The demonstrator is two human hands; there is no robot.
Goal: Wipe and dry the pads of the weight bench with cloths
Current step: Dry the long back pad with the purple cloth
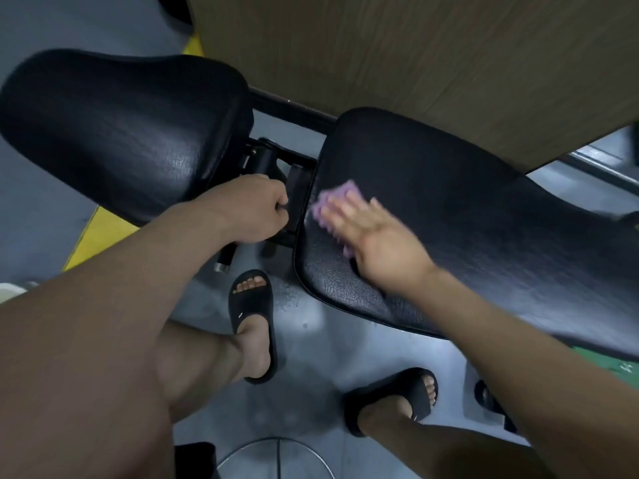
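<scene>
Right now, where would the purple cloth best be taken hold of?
Pinch the purple cloth by its free edge past the right hand, coming from the gap side; the rest lies pinned flat on the long pad under that hand.

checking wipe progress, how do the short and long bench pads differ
The short pad carries no cloth; the long pad has the purple cloth under the right hand. The short pad is stubby; the long pad stretches out of frame. The left hand grips a frame bar between them. Both are black and textured.
</scene>
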